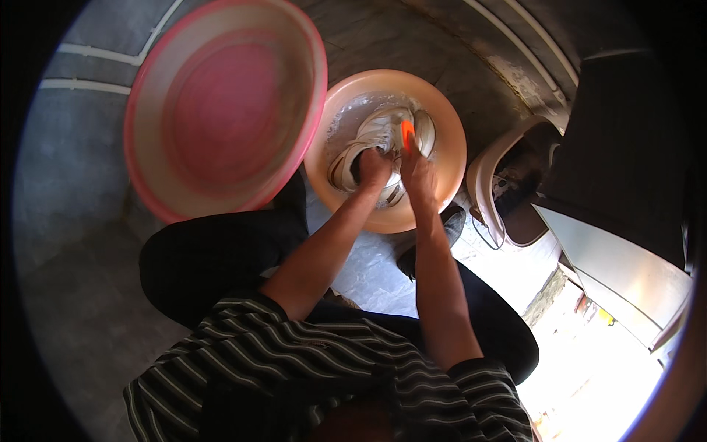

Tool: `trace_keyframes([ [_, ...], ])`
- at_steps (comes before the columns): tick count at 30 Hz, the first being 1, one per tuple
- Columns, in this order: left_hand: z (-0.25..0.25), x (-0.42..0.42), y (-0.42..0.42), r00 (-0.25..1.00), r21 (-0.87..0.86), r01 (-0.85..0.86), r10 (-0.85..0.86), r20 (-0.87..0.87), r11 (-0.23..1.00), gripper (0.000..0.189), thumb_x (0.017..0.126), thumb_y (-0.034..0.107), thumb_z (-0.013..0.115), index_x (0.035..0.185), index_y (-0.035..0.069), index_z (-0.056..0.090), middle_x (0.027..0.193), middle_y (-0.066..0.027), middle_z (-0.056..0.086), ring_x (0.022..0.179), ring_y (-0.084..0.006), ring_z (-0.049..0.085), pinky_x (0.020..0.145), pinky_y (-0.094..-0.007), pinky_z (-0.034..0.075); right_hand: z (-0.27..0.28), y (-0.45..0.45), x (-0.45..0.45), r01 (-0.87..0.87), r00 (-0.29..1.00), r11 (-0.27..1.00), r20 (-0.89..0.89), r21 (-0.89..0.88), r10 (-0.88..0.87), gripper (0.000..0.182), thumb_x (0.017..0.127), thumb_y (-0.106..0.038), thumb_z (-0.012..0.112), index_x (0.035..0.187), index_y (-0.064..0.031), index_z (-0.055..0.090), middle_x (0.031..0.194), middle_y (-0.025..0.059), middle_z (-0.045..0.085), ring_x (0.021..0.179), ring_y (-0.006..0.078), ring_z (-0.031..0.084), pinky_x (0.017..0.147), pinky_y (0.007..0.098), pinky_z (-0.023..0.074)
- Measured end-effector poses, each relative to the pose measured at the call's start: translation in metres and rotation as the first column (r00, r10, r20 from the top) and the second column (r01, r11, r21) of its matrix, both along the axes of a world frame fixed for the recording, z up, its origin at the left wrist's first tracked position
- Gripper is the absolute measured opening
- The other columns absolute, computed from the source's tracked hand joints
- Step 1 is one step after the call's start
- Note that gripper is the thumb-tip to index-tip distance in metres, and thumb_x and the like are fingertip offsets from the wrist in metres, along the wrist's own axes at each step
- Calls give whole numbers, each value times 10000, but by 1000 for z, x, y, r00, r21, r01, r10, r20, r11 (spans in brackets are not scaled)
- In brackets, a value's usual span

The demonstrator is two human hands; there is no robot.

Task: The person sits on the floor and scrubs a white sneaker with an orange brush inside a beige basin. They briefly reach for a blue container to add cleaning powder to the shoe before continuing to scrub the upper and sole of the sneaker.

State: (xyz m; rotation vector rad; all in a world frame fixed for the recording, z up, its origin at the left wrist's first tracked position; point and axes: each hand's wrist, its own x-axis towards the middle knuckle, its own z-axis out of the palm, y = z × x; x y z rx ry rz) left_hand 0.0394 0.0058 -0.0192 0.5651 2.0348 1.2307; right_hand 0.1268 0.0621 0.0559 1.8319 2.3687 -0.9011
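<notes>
An orange plastic basin stands on the floor before me, with sudsy water in it. White shoes lie in the water, their outlines partly hidden by my hands and one another. My left hand grips the nearer white shoe at its dark opening, fingers partly out of sight inside. In my right hand is a bright orange handle, probably of a scrub brush, pointing away from me over the shoes. Any bristles are hidden. Both forearms reach over the basin's near rim.
A large pink-and-white basin leans on edge at the left, against the orange one. To the right sit a beige bucket-like container and a dark cabinet-like box. White pipes run along the wall. My shoe is beside the orange basin.
</notes>
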Motion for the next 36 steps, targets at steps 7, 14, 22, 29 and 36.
trace_keyframes([
  [7,53,-14,6,522,-147,-394,352,777,907,288,742,173,829,958,74,667,968,-63,648,836,-175,602,723,-349,492,0,-13,4,98,993,993,-61,-73,-102,485,970,-347,475,1436,-220,446,954,302,661,920,490,631,794,549,486],
  [14,-9,-20,9,583,-44,-393,286,761,918,369,817,228,727,1058,-42,661,1032,-107,660,925,-198,605,806,-315,454,-15,35,-41,14,1000,999,-6,-50,-15,484,986,-393,402,1449,-254,395,1308,234,555,1041,459,612,897,537,481],
  [22,16,-16,24,632,39,-362,214,745,931,383,808,186,728,1109,-28,627,1096,-115,649,985,-211,612,867,-334,482,-32,35,-36,20,999,992,-32,-125,-24,500,968,-415,428,1416,-194,455,1323,314,477,1090,485,574,932,524,466],
  [29,-18,-31,19,514,-42,-460,305,802,887,318,871,130,683,1135,-32,606,1063,-131,664,919,-266,662,812,-388,552,3,-20,-22,88,995,989,-24,-117,-92,500,976,-369,445,1464,-268,398,933,294,672,907,470,649,832,537,502],
  [36,10,-11,13,490,196,-605,168,855,771,364,851,63,706,1183,-28,585,1101,-113,649,975,-254,637,863,-407,536,-16,54,-20,152,979,977,-157,149,-128,491,985,-377,438,1464,-279,394,872,289,666,846,494,638,768,575,500],
])
